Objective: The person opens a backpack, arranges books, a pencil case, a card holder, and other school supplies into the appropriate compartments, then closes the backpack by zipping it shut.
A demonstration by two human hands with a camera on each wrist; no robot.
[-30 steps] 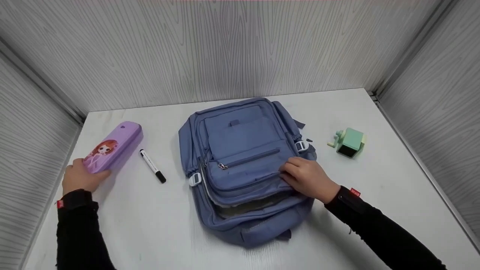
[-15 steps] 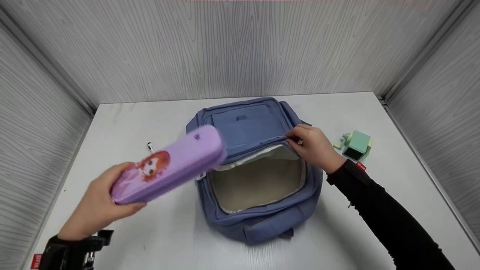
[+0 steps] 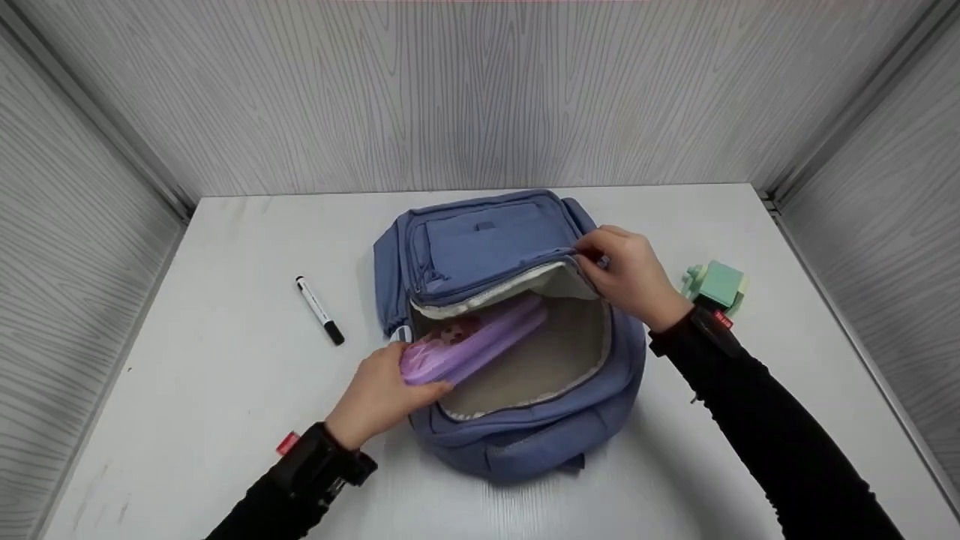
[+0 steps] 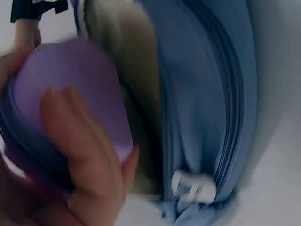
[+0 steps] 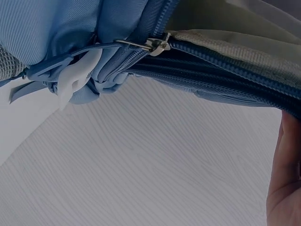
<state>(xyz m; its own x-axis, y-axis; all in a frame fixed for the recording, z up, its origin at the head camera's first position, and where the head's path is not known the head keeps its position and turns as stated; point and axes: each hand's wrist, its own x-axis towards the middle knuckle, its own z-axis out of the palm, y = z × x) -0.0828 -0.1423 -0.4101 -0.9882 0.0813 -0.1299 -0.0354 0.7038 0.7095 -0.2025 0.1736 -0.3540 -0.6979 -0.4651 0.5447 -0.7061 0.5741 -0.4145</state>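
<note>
My left hand (image 3: 381, 396) grips the purple case (image 3: 487, 341) by one end, its other end within the backpack's (image 3: 465, 444) open mouth. Right hand (image 3: 630, 276) pinches the raised flap (image 3: 487, 259). Pen (image 3: 320, 310) lies apart, leftward.

Head view — high, downward, wrist views — close, backpack (image 3: 487, 247) shared

I see room inside the blue backpack (image 3: 559, 364), right of the purple case (image 3: 484, 345); the raised flap (image 3: 487, 277) roofs the opening's far part, the left hand (image 3: 384, 390) blocks its left edge, the right hand (image 3: 630, 277) its far right corner.
</note>
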